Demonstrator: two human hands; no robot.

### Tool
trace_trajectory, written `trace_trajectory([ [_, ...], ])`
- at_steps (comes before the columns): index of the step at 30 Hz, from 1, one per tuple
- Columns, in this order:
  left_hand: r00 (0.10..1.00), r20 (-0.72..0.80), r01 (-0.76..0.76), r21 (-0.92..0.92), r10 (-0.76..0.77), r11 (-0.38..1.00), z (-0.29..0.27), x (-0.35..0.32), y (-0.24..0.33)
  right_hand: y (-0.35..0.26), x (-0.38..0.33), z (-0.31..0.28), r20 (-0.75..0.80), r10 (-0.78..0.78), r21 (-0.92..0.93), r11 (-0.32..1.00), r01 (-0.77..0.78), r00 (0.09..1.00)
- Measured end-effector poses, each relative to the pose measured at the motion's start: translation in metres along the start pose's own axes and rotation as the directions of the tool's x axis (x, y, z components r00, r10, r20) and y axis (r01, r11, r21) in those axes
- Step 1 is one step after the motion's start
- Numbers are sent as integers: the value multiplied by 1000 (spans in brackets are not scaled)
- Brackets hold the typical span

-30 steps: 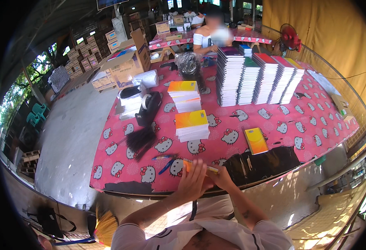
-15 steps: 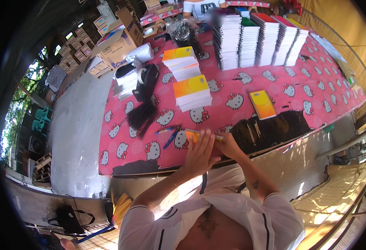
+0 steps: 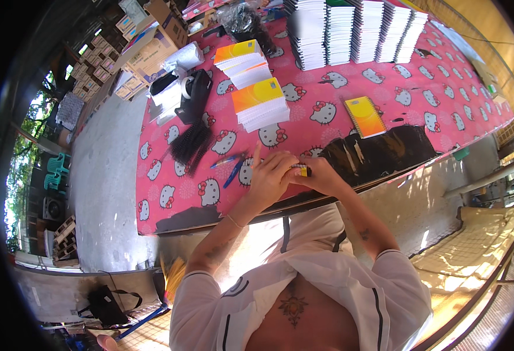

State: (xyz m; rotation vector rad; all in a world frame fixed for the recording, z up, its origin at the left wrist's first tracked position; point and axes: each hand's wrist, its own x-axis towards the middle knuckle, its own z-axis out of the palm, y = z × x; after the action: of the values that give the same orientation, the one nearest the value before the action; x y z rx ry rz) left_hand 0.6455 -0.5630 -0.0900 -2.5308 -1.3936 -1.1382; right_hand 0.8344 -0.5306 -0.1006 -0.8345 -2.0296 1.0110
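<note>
Low centre of the frame, the left hand [image 3: 271,177] bends over a mostly hidden yellow notebook [image 3: 302,169], its grip unclear; the right hand [image 3: 322,175] curls closed on the notebook's end. Nearby, left, a blue tool [image 3: 234,172] lies on the table [image 3: 303,133].

The white shirt [image 3: 344,274] is short-sleeved — and dark-striped.

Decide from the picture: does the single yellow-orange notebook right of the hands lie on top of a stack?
No, it lies by itself on the pink tablecloth, apart from the stacks.
</note>
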Motion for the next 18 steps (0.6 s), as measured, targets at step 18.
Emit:
trace_trajectory([
  [18, 1000, -13, 11, 36, -11, 999, -11, 1, 20, -22, 2, -11, -232, -74, -281, 960, 6, 970],
])
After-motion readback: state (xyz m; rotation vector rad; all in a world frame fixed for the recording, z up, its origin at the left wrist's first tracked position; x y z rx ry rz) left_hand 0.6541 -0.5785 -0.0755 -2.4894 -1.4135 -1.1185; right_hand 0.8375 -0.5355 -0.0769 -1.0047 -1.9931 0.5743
